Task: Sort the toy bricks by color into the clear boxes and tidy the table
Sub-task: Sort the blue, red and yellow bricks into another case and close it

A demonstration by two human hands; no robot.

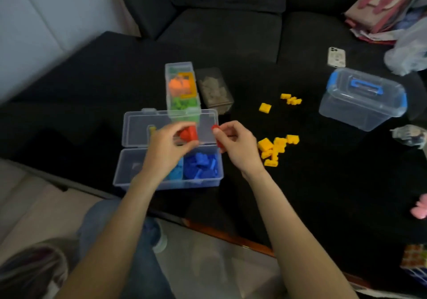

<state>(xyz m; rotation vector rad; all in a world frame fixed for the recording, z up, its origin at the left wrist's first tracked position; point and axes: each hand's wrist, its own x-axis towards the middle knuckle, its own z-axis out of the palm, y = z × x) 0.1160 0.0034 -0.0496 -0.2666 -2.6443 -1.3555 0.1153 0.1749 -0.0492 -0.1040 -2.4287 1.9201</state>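
Observation:
My left hand point(168, 146) holds red bricks point(189, 133) over the open clear box point(129, 171) near the table's front edge. That box holds dark blue bricks point(201, 164) on the right and light blue ones beside them. My right hand point(235, 143) pinches another red brick point(216, 128) just right of the box's raised lid point(136, 125). Yellow bricks lie loose on the black table: a pile point(275, 148) right of my right hand, a single one point(265, 108), and a small cluster point(291, 99) farther back.
Behind the open box stands a closed clear box point(182, 86) with orange and green bricks, and a dark box point(215, 89) beside it. A larger clear tub with blue handle point(362, 97) sits right. A phone point(336, 56), a figurine point(411, 137) and clutter lie at the right.

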